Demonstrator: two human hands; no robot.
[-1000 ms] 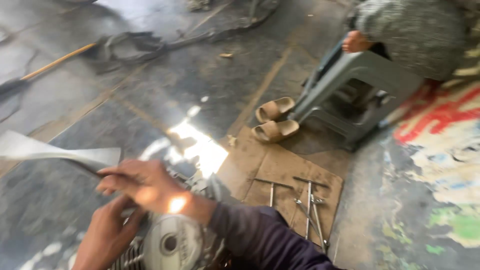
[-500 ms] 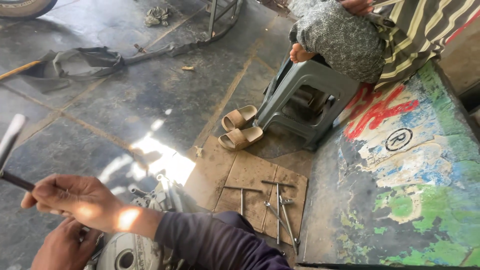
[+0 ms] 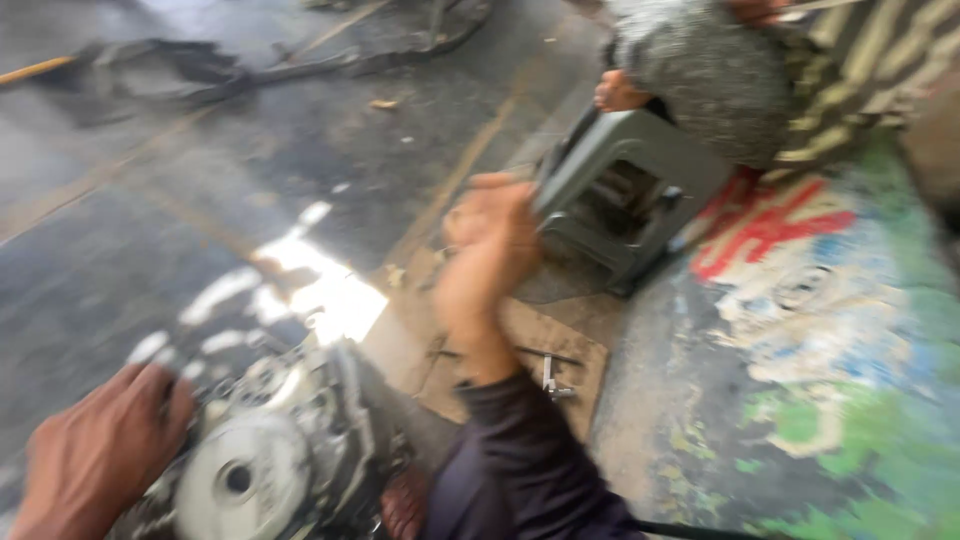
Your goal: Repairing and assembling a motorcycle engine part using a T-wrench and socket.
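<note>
Swung up from the engine, his right hand (image 3: 487, 255) now hangs fisted above the cardboard sheet (image 3: 545, 340), grip contents blurred. Left hand (image 3: 95, 455) presses spread fingers on the engine casing (image 3: 265, 455) at the floor's near edge.

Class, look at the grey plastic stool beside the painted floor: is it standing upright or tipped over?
Upright. The grey stool stands with its legs on the floor and its seat on top, and a person sits on it.

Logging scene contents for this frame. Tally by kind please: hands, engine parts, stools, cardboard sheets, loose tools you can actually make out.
Own hands: 2, left hand on the engine, right hand raised, grip blurred
Engine assembly: 1
Grey plastic stool: 1
Cardboard sheet: 1
Metal tools on the cardboard: at least 2, blurred
Total: at least 7
</note>
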